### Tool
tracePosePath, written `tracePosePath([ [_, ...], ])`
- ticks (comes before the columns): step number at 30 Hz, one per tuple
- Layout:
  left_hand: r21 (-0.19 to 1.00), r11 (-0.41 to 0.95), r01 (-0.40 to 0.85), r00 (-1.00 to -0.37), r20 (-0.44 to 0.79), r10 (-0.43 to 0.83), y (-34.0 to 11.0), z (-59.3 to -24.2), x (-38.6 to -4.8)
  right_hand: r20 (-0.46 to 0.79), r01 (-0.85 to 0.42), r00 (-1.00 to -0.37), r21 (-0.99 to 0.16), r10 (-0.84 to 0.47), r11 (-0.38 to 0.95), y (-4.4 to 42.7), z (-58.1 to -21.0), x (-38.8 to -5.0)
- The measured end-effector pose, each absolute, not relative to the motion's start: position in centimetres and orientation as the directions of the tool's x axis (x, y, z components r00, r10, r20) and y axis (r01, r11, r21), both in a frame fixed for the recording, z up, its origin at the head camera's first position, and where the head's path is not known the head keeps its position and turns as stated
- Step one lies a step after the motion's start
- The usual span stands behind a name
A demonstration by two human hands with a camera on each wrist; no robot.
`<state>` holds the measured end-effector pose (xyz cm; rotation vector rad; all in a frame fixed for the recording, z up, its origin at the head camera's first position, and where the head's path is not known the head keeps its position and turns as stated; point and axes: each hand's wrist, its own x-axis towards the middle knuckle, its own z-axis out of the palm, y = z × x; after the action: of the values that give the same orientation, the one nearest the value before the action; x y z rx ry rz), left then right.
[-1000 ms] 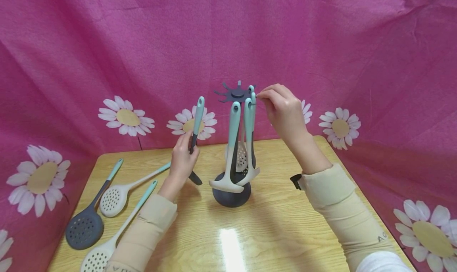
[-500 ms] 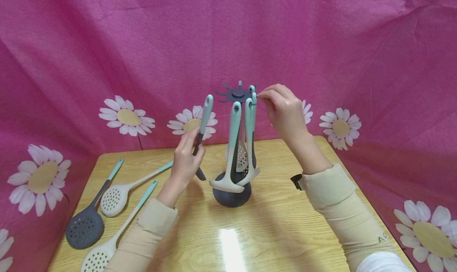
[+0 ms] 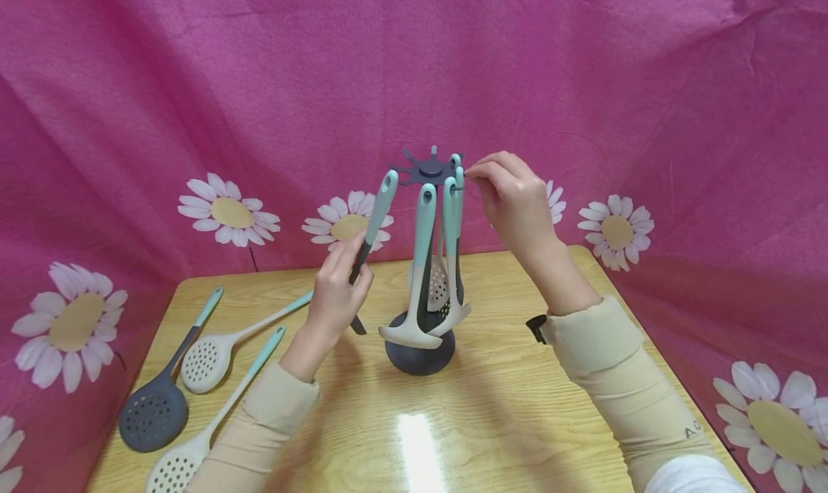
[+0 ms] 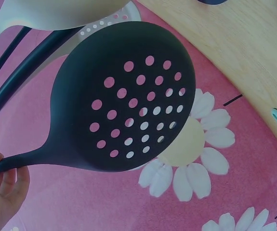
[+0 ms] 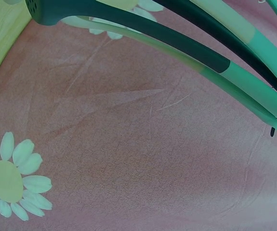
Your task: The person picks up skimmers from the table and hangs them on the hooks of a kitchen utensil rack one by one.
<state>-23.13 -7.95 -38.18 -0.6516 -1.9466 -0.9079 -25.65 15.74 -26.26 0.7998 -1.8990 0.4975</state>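
In the head view my left hand (image 3: pixel 338 290) holds a slotted utensil by its dark shaft, its mint handle (image 3: pixel 382 205) tilted up toward the stand. The left wrist view shows that utensil's dark perforated head (image 4: pixel 124 96). A dark stand with a hooked top (image 3: pixel 430 168) and round base (image 3: pixel 420 360) bears several mint-handled utensils, among them a pale ladle-like one (image 3: pixel 414 333) in front. My right hand (image 3: pixel 517 198) pinches a hook tip at the stand's right side, by the hung handles. The right wrist view shows hung utensils (image 5: pixel 177 41), the hand barely in frame.
On the table's left lie a dark slotted utensil (image 3: pixel 153 414) and two pale ones, one behind (image 3: pixel 207 364) and one nearer the front (image 3: pixel 177 468). A pink cloth with daisies (image 3: pixel 414 62) stands behind and beside the wooden table (image 3: pixel 517 407).
My left hand has moved slightly right, and the handle it holds has shifted right and tilted toward the stand. The right hand has stayed at the hook.
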Motion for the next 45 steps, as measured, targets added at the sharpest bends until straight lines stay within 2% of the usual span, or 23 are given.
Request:
tracePosePath([
  [12,0.335,0.608,0.720,-0.511,0.849,0.138,-7.4,-38.0,-22.7,0.896,-0.716,-0.307,0.006,-0.323,0.698,15.8,-26.2,-25.6],
  [19,0.365,0.603,0.709,-0.550,0.822,0.149,-7.0,-38.4,-22.7,0.898,-0.711,-0.306,0.006,-0.317,0.703,15.7,-26.2,-25.7],
  [26,0.387,0.579,0.718,-0.562,0.813,0.154,-6.6,-38.7,-22.6,0.896,-0.722,-0.326,-0.031,-0.301,0.691,15.7,-26.3,-25.6],
  [35,0.434,0.554,0.711,-0.602,0.783,0.159,-6.1,-38.9,-22.5,0.894,-0.720,-0.315,-0.006,-0.319,0.694,15.8,-26.3,-25.6],
  [45,0.468,0.516,0.717,-0.612,0.777,0.147,-5.8,-39.1,-22.6,0.897,-0.722,-0.309,-0.004,-0.317,0.692,15.8,-26.2,-25.6],
])
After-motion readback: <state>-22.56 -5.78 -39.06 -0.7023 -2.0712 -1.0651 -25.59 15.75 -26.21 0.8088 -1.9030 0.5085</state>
